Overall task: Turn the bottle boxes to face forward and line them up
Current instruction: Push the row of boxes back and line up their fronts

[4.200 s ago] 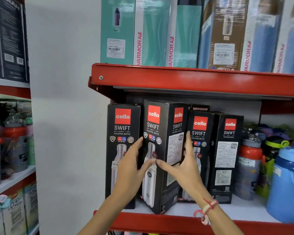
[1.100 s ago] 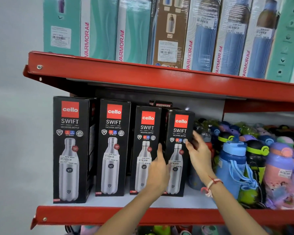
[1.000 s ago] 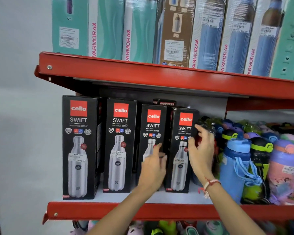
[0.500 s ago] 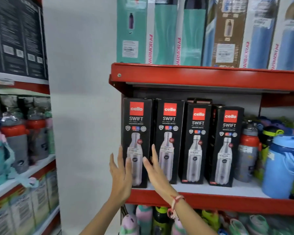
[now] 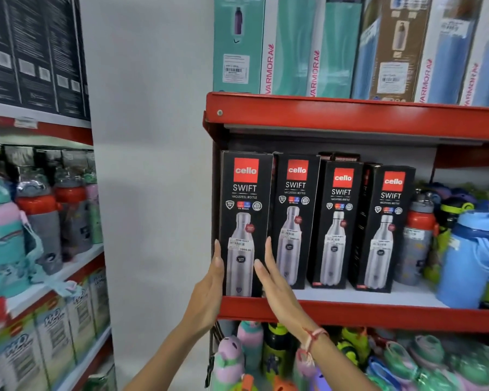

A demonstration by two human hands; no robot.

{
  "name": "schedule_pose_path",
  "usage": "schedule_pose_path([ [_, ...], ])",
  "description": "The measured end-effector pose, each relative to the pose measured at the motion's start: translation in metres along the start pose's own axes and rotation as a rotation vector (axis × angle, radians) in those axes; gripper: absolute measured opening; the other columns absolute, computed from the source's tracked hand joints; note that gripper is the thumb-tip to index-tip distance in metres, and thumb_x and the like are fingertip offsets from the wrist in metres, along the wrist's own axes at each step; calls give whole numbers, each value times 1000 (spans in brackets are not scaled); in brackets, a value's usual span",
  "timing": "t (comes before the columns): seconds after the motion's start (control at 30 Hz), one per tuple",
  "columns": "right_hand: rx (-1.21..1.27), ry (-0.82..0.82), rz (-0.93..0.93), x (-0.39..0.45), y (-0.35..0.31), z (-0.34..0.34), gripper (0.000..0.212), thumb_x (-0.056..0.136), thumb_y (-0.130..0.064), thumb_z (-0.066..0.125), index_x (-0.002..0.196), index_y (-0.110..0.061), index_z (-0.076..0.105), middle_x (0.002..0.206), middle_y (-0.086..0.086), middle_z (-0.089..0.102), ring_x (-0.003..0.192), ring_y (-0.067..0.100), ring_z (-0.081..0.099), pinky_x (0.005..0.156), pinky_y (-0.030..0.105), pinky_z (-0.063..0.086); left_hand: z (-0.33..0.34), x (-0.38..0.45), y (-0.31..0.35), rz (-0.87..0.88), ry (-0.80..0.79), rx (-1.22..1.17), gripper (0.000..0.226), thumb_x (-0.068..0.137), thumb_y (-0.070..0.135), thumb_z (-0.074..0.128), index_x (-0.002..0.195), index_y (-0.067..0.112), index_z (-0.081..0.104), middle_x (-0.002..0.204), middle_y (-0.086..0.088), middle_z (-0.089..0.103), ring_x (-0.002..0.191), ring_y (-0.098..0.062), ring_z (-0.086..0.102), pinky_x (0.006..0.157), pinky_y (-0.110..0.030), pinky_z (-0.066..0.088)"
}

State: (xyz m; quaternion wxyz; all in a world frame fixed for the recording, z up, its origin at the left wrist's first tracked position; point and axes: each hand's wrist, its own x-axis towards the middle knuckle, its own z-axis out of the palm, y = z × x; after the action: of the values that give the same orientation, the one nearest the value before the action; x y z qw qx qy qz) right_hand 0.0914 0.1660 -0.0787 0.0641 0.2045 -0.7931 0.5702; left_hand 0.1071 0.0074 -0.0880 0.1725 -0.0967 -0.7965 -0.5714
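Four black Cello Swift bottle boxes stand side by side on the red shelf [image 5: 378,313], all with their printed fronts toward me. My hands flank the leftmost box [image 5: 244,193]. My left hand [image 5: 209,286] lies flat against its lower left edge with the fingers straight. My right hand [image 5: 274,283], red thread at the wrist, is flat at its lower right edge, in front of the gap to the second box [image 5: 295,221]. The third box [image 5: 339,221] and fourth box [image 5: 387,221] sit slightly further back. Neither hand curls around anything.
Teal and blue Varmora boxes [image 5: 294,52] fill the shelf above. A grey bottle with an orange lid [image 5: 418,244] and a blue jug [image 5: 472,263] crowd the right of the row. A white pillar [image 5: 153,165] stands left of the shelf; another rack of bottles [image 5: 40,221] lies beyond.
My hands left the rightmost box and came across to the leftmost one, then rose and closed in on its two sides. All four boxes now face front.
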Motion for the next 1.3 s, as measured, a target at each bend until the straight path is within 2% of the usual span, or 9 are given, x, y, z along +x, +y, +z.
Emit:
schedule_pose_path([
  [0.13, -21, -25, -12, -1, -3, -8, 61, 96, -57, 32, 145, -57, -3, 142, -38, 4, 133, -8, 10, 114, 32, 14, 8, -1, 5, 3, 45, 54, 54, 90, 68, 10, 143, 58, 4, 154, 14, 30, 139, -19, 36, 114, -34, 28],
  [0.3, 6, 222, -67, 3, 9, -37, 54, 97, -50, 38, 148, -42, 25, 154, -17, 29, 143, 4, 26, 118, 34, 23, 40, -4, 23, 262, 516, 170, 42, 96, 42, 31, 136, 32, 40, 128, 4, 43, 119, -4, 41, 100, -17, 32],
  [0.4, 30, 353, 16, 8, 21, -66, 50, 98, -47, 37, 146, -35, 31, 150, -6, 39, 139, 13, 37, 111, 32, 32, 75, 4, 42, 400, 287, 143, 33, 99, 39, 33, 130, 36, 41, 128, 12, 50, 119, 1, 48, 102, -20, 39],
  [0.5, 37, 292, 138, 9, 35, -85, 62, 95, -55, 35, 151, -34, 21, 159, -6, 26, 145, 17, 26, 117, 40, 25, 111, 18, 50, 229, -1, 66, 60, 95, 56, 25, 149, 33, 12, 158, 13, 15, 146, 0, 9, 117, -23, 11],
  [0.6, 50, 200, 203, 9, 37, -78, 64, 96, -56, 31, 153, -37, 9, 162, -9, 13, 149, 19, 16, 119, 43, 17, 117, 29, 46, 39, 16, -39, 83, 84, 75, 17, 150, 32, -9, 162, 9, -5, 144, -2, -5, 112, -26, 2],
  [0.77, 8, 73, 220, 11, 21, -68, 62, 97, -57, 25, 151, -42, -1, 162, -11, 11, 149, 19, 15, 117, 38, 14, 105, 33, 42, -105, -3, 21, 67, 86, 68, 8, 146, 45, -11, 161, 6, 16, 144, -29, 26, 117, -48, 19],
  [0.87, -21, 31, 216, -4, 35, -80, 64, 95, -61, 26, 150, -44, -4, 162, -10, 16, 148, 18, 18, 116, 37, 18, 115, 15, 42, -92, -11, 76, 62, 85, 70, 5, 144, 52, -7, 159, 11, 18, 146, -26, 23, 119, -50, 17],
  [1.2, -120, 9, 94, -30, 37, -104, 70, 92, -63, 33, 149, -47, -5, 140, -24, 27, 140, 8, 26, 112, 31, 23, 112, -11, 58, -52, -23, 67, 58, 89, 64, 7, 146, 50, 0, 150, 19, 23, 135, -2, 26, 102, -20, 18],
  [1.3, -153, 25, 78, -36, 38, -103, 68, 92, -63, 34, 147, -51, -3, 125, -25, 29, 115, 2, 42, 95, 23, 30, 108, -16, 61, -58, -17, 127, 58, 89, 62, 7, 146, 49, -1, 129, 18, 52, 109, 5, 50, 89, -4, 29],
])
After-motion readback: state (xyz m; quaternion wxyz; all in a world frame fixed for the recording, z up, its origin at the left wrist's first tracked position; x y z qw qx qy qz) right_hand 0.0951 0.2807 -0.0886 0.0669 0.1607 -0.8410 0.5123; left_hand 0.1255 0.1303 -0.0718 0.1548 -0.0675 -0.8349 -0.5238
